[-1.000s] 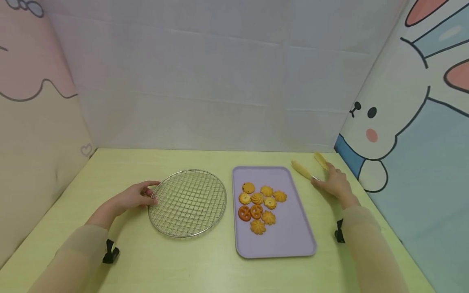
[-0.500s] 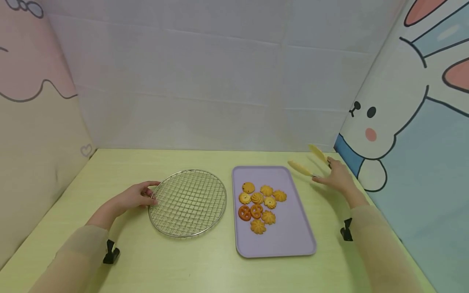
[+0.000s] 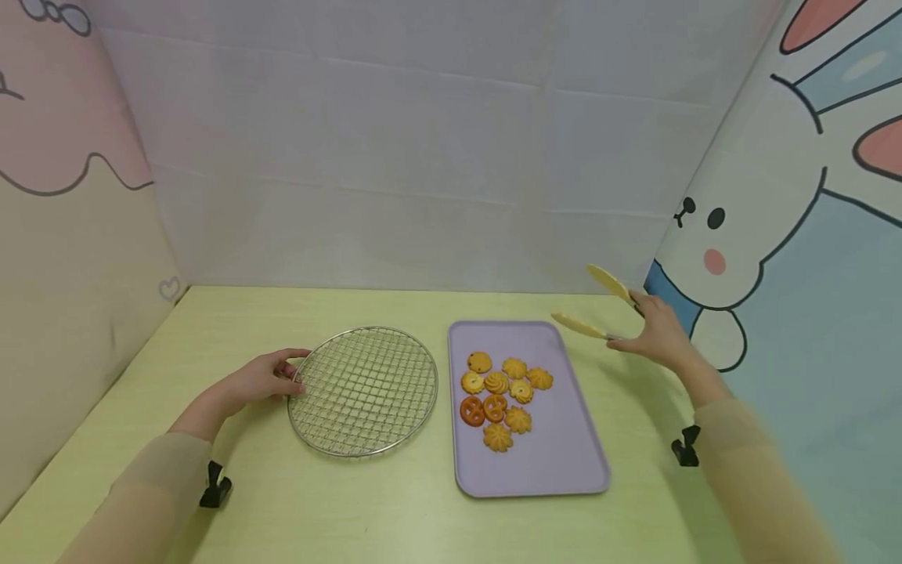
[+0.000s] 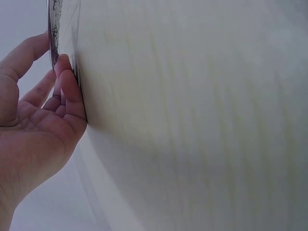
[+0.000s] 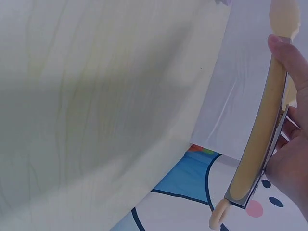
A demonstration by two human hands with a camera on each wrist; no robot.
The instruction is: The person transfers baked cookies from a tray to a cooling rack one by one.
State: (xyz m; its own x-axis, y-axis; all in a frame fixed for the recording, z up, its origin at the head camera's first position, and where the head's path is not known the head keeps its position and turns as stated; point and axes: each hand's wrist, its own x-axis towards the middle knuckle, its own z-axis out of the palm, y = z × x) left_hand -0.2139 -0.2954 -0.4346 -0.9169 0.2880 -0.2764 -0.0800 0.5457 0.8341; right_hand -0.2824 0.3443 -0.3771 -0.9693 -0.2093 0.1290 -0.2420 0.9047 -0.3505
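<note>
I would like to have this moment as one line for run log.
left hand: holds wire rack at rim | right hand: holds yellow tongs, tips apart | cookies, pretzels: on purple tray

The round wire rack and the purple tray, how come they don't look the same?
The wire rack is round, but the purple tray is a rectangle with rounded corners. The wire rack is a see-through metal grid, while the purple tray is solid. The left hand holds the wire rack's edge, but no hand touches the purple tray, which has cookies on it. Both have a rim all the way around.
</note>
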